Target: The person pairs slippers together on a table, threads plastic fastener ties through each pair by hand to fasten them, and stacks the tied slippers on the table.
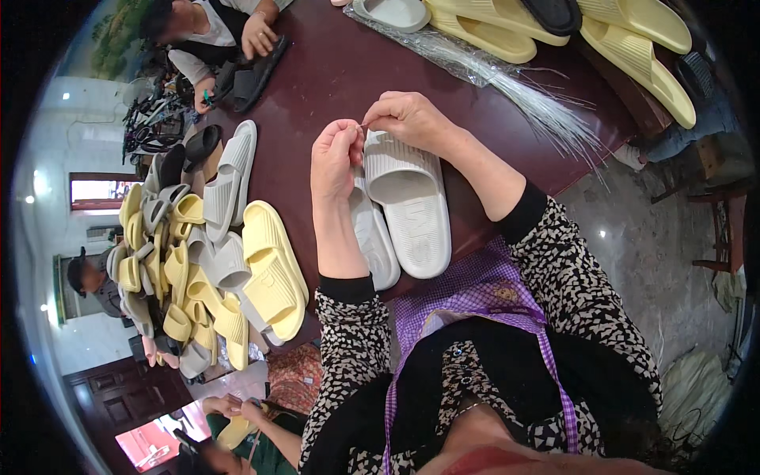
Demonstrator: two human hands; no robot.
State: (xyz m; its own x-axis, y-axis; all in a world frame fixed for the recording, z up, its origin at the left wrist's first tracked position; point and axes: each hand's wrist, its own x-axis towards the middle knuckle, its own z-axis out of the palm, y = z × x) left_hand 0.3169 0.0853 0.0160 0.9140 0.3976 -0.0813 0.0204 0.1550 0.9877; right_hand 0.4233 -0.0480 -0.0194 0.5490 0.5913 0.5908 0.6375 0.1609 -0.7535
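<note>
A pair of light grey ribbed slide slippers [420,233] lies side by side on the dark red table, toes away from me. Above their toe ends, my left hand [336,154] and my right hand [409,120] meet, fingertips nearly touching. Both are closed in a pinch, with a sliver of a thin strand showing between them. My left wrist and forearm pass over the left slipper and cover part of it. The right hand is just past the toe strap of the right slipper. How the strand runs beyond my fingers is hidden.
A fanned bundle of thin clear plastic strands [546,99] lies at the upper right, beside yellow slides [637,63]. Yellow and grey slippers [273,273] are heaped along the left. Across the table a person handles black slippers [261,75]; another, lower left, holds a yellow slipper [236,432].
</note>
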